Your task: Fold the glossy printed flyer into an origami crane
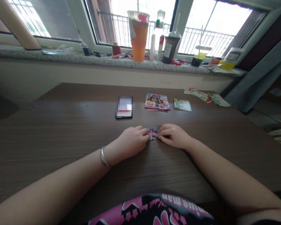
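Between my two hands, just above or on the brown table [84, 137], is a small piece of colourful printed paper [153, 132]. My left hand [134, 140], with a silver bangle at the wrist, pinches its left side. Thumb and fingers of my right hand [174, 136] are closed on its right side. Parts of the paper are hidden by my fingertips. Beyond my hands lie a small stack of printed flyers [157, 102] and a phone [124, 107] with a blurred screen.
A white-and-green paper pad [182, 105] lies right of the flyers, with more leaflets [201, 95] at the far right. On the stone windowsill [103, 61] stand an orange drink cup [138, 37], a dark drink cup [170, 47], bottles and pens. A grey curtain [259, 78] hangs at right.
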`<action>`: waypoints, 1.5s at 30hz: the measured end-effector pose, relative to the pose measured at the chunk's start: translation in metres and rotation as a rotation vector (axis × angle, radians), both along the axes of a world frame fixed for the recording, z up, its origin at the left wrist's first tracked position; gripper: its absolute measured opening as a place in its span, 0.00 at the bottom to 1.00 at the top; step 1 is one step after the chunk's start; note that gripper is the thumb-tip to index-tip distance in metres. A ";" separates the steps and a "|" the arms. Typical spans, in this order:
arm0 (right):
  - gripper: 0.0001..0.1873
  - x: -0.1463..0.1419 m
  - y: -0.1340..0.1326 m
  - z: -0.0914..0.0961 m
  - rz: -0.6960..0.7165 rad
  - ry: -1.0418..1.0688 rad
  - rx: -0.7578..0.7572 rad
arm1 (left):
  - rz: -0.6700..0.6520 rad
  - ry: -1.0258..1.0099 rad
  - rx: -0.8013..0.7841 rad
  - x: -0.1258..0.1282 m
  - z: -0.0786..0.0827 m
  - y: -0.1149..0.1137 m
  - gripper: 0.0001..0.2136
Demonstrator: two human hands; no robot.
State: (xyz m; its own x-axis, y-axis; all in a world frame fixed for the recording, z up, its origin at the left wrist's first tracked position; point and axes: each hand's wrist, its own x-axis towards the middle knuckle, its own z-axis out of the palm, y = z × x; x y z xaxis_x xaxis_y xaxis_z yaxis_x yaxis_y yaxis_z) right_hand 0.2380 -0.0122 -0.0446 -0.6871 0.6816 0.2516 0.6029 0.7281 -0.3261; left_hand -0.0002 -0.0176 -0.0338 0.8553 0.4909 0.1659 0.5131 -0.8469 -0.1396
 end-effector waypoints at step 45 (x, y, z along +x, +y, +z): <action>0.11 -0.012 -0.006 -0.005 -0.029 -0.107 0.230 | 0.065 -0.279 -0.063 -0.004 -0.004 0.009 0.15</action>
State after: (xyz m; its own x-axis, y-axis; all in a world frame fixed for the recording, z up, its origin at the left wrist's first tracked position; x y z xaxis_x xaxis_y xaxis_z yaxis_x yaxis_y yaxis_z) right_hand 0.2260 -0.0178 -0.0501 -0.6992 0.6349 0.3288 0.6469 0.7576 -0.0872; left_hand -0.0040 -0.0083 -0.0379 0.7474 0.5598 0.3578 0.5775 -0.8136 0.0667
